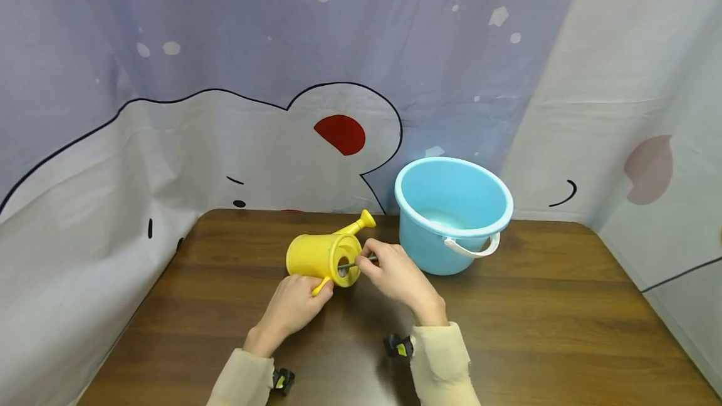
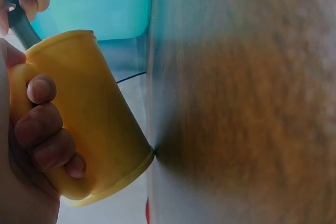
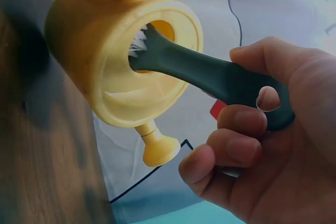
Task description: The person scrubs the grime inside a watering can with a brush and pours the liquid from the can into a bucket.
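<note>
A yellow watering can (image 1: 310, 254) is tipped on its side above the wooden table, its round top opening facing right and its spout toward the back. My left hand (image 1: 294, 303) grips the can's handle, fingers curled round it in the left wrist view. With thumb and fingers, my right hand (image 1: 399, 274) holds a dark green brush (image 3: 202, 72) by its handle, which has a hole near the end. The brush head reaches into the can's opening; some white bristles (image 3: 139, 43) show there, and the rest is hidden inside.
A light blue bucket (image 1: 434, 249) with a white handle (image 1: 474, 250) stands at the table's back edge, just beyond my right hand. Behind the wooden table (image 1: 541, 331) hangs a printed curtain (image 1: 271, 30).
</note>
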A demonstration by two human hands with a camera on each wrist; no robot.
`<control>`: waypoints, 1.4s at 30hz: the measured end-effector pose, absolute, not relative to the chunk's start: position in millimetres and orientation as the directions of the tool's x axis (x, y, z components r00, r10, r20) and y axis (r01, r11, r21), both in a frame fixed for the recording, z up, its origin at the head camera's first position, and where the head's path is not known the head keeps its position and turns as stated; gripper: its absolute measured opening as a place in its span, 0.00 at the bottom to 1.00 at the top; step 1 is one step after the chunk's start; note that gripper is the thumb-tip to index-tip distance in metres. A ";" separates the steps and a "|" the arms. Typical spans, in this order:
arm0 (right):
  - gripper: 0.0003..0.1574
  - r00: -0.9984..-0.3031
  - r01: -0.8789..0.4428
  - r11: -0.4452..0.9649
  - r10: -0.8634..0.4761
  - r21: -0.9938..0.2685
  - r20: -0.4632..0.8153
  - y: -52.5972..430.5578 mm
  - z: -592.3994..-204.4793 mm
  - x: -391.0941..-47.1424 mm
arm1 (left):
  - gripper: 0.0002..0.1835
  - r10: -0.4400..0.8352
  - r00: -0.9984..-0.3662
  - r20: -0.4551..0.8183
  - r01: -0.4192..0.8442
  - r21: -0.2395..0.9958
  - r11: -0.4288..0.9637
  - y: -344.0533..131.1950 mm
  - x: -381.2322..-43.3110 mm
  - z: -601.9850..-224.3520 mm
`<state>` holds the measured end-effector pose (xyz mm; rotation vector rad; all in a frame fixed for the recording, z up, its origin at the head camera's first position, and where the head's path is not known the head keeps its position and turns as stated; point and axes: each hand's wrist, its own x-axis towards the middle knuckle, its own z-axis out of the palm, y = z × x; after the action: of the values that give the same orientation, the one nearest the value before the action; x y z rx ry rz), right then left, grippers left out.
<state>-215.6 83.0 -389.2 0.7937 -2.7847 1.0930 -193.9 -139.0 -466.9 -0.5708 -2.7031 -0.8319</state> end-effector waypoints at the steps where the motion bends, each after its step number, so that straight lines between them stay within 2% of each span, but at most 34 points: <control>1: 0.06 -0.874 -0.464 0.616 -0.436 -0.636 0.216 83.4 -389.4 -215.9 | 0.26 0.294 -0.891 0.347 0.438 0.483 0.758 -138.9 -194.0 -467.0; 7: 0.07 -0.885 -0.435 0.577 -0.415 -0.691 0.211 78.9 -397.3 -223.1 | 0.25 0.291 -0.889 0.354 0.441 0.487 0.754 -140.2 -193.8 -465.3; 16: 0.07 -0.862 -0.460 0.570 -0.472 -0.681 0.188 64.9 -412.1 -225.5 | 0.25 0.301 -0.886 0.352 0.448 0.482 0.753 -138.8 -193.9 -465.7; 24: 0.08 -0.859 -0.474 0.593 -0.473 -0.651 0.194 66.0 -407.7 -224.2 | 0.25 0.294 -0.893 0.341 0.436 0.495 0.751 -140.1 -194.5 -466.2; 42: 0.08 -0.871 -0.462 0.551 -0.431 -0.695 0.238 79.3 -393.7 -219.1 | 0.25 0.291 -0.898 0.331 0.428 0.502 0.752 -140.2 -193.2 -466.5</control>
<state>-219.1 79.3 -393.7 0.7871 -2.7316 1.2428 -193.2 -140.2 -466.5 -0.5665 -2.7180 -0.8624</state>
